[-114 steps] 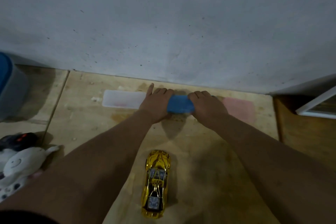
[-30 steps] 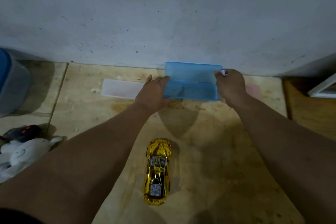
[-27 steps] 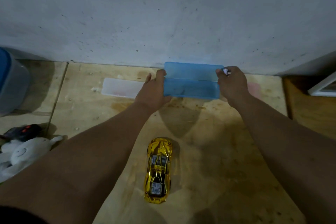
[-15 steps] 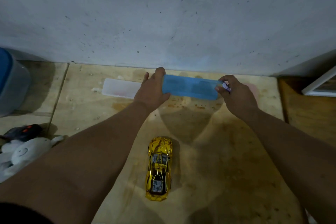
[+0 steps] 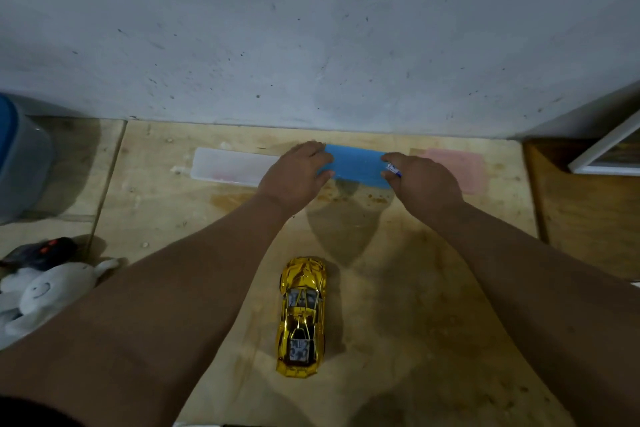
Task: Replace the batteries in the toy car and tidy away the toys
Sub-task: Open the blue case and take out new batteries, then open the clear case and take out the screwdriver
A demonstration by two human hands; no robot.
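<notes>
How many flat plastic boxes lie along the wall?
3: a clear flat plastic box at left, a blue one between both hands, a pink one at right, partly hidden by the right hand.

The translucent blue plastic box (image 5: 356, 166), whose hinged lid stands upright against the wall a second ago, now lies flat and closed on the wooden board. The lid comes down through a half-lowered tilt half a second back. The left hand (image 5: 294, 174), earlier gripping the box's left end with the thumb raised along the lid's edge, now lies palm-down over that end. The right hand (image 5: 420, 180), earlier up at the lid's top right corner, is lower now and rests on the box's right end, its fingers curled round a small white-and-blue object (image 5: 392, 168) too small to identify, which it does not hold 3.8 seconds ago.
</notes>
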